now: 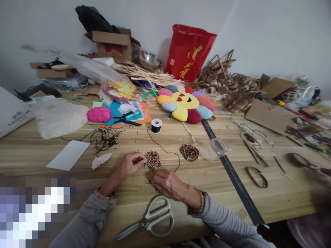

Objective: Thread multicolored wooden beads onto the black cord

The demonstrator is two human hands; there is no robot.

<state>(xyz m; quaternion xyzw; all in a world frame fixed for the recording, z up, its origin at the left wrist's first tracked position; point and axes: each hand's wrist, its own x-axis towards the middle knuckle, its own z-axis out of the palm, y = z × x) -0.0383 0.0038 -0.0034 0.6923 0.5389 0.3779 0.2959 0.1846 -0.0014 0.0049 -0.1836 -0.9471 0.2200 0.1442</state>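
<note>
My left hand (132, 163) is at the left edge of a pile of small multicoloured beads (153, 159), its thumb and forefinger pinched together. Whatever sits between those fingertips is too small to make out. Just below the pile, my right hand (169, 184) has its fingers closed on a thin black cord (165, 150), whose short end pokes out to the left. The cord runs back to a white spool (156, 126) wound with black. A coil of strung beads (189, 152) lies right of the pile. Grey-handled scissors (157, 220) rest nearest me, blades pointing left.
Black cord scraps (104, 139), a white card (68, 155) and black pliers (126, 119) lie left. Behind the spool is a flower cushion (184, 103). A dark strip (235, 179) crosses the table at right, beside a tape roll (218, 147). Another person's hand (325, 171) shows at far right.
</note>
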